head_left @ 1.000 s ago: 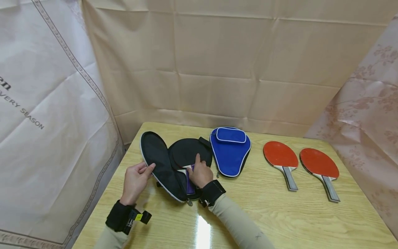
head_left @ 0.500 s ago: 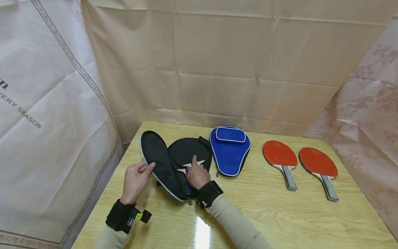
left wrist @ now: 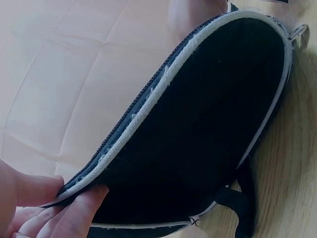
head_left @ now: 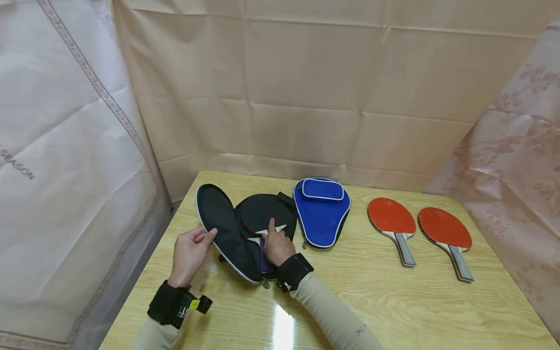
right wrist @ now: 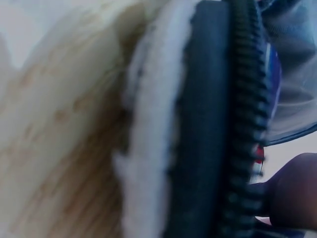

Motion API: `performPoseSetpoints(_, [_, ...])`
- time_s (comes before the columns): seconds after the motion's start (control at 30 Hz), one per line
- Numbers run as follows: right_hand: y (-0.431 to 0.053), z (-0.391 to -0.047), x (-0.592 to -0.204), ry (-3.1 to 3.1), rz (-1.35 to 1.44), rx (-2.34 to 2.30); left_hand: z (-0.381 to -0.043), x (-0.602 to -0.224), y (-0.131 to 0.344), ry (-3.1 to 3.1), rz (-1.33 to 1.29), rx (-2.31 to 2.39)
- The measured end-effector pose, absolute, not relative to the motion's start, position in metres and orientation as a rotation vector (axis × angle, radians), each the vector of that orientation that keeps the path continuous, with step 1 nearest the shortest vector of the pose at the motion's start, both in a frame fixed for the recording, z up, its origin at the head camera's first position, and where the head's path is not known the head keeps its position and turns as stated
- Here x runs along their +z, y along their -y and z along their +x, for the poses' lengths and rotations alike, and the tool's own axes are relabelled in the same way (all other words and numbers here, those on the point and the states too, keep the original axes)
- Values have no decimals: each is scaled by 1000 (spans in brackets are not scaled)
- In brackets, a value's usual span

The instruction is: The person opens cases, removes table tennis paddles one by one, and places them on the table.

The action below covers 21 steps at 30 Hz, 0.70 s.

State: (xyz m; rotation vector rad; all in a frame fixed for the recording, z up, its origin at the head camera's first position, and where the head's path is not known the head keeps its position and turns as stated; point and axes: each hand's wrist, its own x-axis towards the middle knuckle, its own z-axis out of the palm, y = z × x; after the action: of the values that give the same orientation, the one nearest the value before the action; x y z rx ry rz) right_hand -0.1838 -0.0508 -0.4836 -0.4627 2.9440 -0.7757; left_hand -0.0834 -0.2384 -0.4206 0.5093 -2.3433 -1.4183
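A black-lined paddle case [head_left: 288,221] lies unzipped on the table, its flap [head_left: 216,214] folded up to the left. My left hand [head_left: 191,255] pinches the flap's white-piped edge between thumb and fingers; in the left wrist view the flap [left wrist: 198,129] shows its dark inside. A black-faced table tennis paddle [head_left: 262,211] lies in the case. My right hand [head_left: 279,247] grips its handle, index finger stretched along the white throat, and largely hides the handle. Below that show another white throat and a purple handle [head_left: 265,260]. The right wrist view is mostly filled by the case's zipper edge [right wrist: 237,124].
A closed blue paddle case [head_left: 321,218] with white piping lies right beside the open one. Two red paddles with grey handles lie further right, the nearer one [head_left: 391,216] and the outer one [head_left: 445,228]. Cloth sheets hang behind and beside the wooden table [head_left: 350,296].
My right hand has shifted slightly left, and a second white throat now shows under its index finger. The left hand keeps the flap raised in the same place.
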Motion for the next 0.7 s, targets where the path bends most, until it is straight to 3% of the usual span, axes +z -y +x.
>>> performPoseSetpoints(0.7, [19, -180, -469, -2925, -641, -836, -83, -422, 238, 2333, 511, -1464])
